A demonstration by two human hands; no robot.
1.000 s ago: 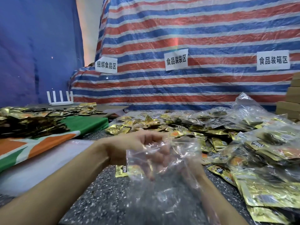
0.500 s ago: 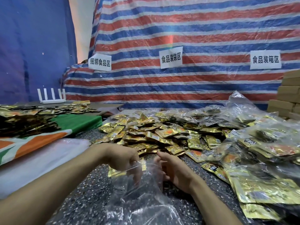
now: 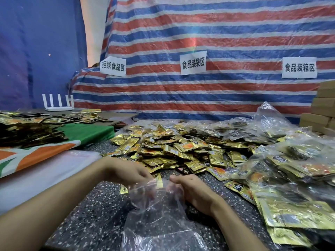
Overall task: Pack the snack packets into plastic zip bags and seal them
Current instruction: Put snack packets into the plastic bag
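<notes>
A clear, empty-looking plastic zip bag (image 3: pixel 159 214) lies crumpled on the speckled tabletop (image 3: pixel 94 214) in front of me. My left hand (image 3: pixel 126 172) pinches the bag's top edge on its left side. My right hand (image 3: pixel 192 191) grips the same top edge on its right side. A heap of loose gold snack packets (image 3: pixel 174 149) lies just beyond both hands. One gold packet (image 3: pixel 124 189) lies under my left hand, beside the bag's mouth.
Filled clear bags of packets (image 3: pixel 282 169) pile up on the right. A green, orange and white cloth (image 3: pixel 45 149) with more packets (image 3: pixel 27 129) covers the left. A white router (image 3: pixel 58 104) stands at the back left, cardboard boxes (image 3: pixel 324 109) at the far right.
Both hands have lowered the bag from in front of the camera down to the tabletop. The loose packet heap, hidden behind the bag before, now shows.
</notes>
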